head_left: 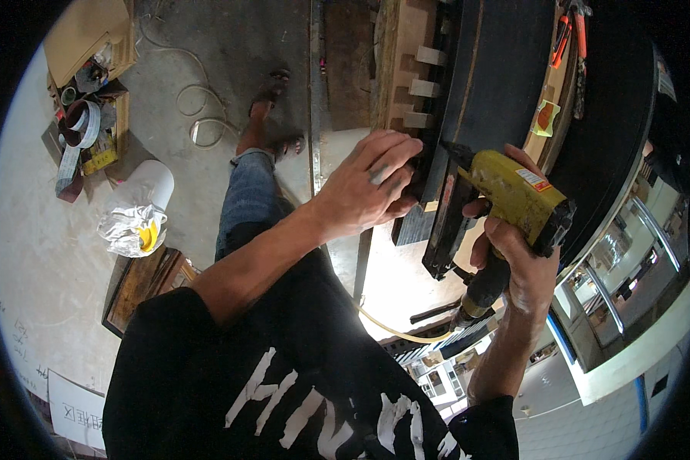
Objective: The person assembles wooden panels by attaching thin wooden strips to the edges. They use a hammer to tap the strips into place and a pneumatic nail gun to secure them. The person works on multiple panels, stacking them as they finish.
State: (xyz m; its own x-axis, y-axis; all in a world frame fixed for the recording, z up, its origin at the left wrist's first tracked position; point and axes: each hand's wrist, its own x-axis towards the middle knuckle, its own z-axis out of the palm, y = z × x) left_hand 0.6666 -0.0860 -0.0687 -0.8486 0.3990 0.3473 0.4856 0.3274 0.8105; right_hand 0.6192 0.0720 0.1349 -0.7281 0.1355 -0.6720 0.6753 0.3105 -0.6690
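Concrete floor (230, 46), dark panel (498, 84), yellow nail gun (514, 195)

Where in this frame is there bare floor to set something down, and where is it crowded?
Bare concrete floor lies left of the white bucket, and between the coiled hose and cardboard box. Crowded: the dark panel, where left hand and right hand work the yellow nail gun.
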